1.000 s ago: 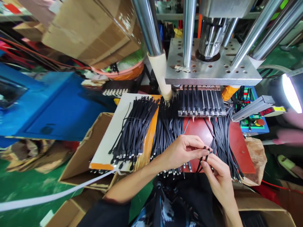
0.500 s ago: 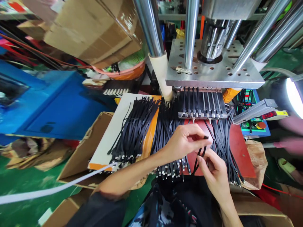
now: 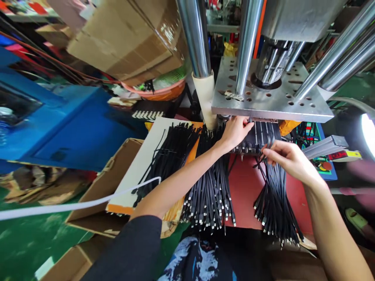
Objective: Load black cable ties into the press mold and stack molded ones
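Observation:
My left hand (image 3: 236,132) reaches under the press plate (image 3: 272,111), its fingers pinched on one end of a black flat cable. Beneath it is a grooved mold (image 3: 260,134) with cable strips lying in its slots and metal plugs along its front edge. My right hand (image 3: 285,158) is closed at the front edge of the mold, pinching a black cable whose loose part loops below the fingertips. A bundle of black cables (image 3: 275,207) with metal plugs hangs over the red mat (image 3: 243,191) below that hand. My fingers partly hide the cable.
More black cables (image 3: 208,195) lie left of the mat, with another pile (image 3: 175,152) on a white board (image 3: 125,183). Steel columns (image 3: 196,39) rise around the press. A control box (image 3: 325,166) and metal bar (image 3: 325,146) stand right. A white cord (image 3: 88,205) crosses at left.
Both hands have moved forward from above the red mat to the mold. My left hand has gone under the press plate, and my right has moved to the mold's front edge.

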Demonstrator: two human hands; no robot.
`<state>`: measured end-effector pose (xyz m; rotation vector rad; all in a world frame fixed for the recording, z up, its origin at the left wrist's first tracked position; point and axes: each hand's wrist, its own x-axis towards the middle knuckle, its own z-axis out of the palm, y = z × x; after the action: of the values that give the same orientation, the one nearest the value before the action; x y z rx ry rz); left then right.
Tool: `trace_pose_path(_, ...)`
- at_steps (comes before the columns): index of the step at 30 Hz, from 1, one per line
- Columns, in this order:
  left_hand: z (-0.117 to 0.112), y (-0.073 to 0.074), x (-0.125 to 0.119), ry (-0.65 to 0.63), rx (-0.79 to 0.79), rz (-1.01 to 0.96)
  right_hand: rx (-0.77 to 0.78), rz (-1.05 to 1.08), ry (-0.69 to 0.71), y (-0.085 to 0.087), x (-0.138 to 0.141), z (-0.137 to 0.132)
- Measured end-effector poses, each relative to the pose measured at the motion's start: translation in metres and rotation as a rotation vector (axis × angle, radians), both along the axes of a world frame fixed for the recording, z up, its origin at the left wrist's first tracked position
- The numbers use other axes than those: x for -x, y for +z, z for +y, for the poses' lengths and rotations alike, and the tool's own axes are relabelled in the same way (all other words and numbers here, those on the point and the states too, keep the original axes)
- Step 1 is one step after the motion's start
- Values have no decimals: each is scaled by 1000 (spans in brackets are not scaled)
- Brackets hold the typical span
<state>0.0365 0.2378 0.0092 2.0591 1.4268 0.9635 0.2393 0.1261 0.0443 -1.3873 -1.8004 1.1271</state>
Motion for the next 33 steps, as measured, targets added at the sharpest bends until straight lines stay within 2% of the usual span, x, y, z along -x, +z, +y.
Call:
trace_pose_path(2, -7, -1, 6, 17, -1, -17, -3, 35, 3, -2, -2, 28)
trace_pose_path(3, -12, -1, 11, -42, -27, -35, -6, 53, 3, -4, -2, 39)
trace_pose_path(5, -25, -3, 23, -259, -136, -44, -15, 66, 7, -10, -3, 58)
trace_pose_path(7, -36, -5, 36, -476, -284, 41, -9, 60, 32, -15, -5, 72)
trace_pose_path(9, -44, -6, 44, -613, -408, 204, 15, 40, 72, -19, -8, 82)
trace_pose_path(11, -48, -6, 48, -682, -478, 355, 24, 1, 87, -21, -10, 88)
trace_pose_path(16, -54, -2, 43, -685, -498, 491, -104, -110, 25, -26, -7, 90)
trace_pose_path(21, -57, -1, 38, -691, -423, 425, -131, -34, 23, -29, -6, 85)
trace_pose_path(24, -56, -2, 37, -654, -323, 335, -108, -20, 90, -28, -7, 86)
trace_pose_path(26, -56, -4, 35, -632, -310, 289, -104, -28, 99, -27, -6, 87)
trace_pose_path(30, -61, -10, 24, -525, -357, 273, -96, -39, 25, -26, -3, 87)
trace_pose_path(33, -64, -16, 16, -460, -330, 245, -116, -11, -7, -28, -4, 85)
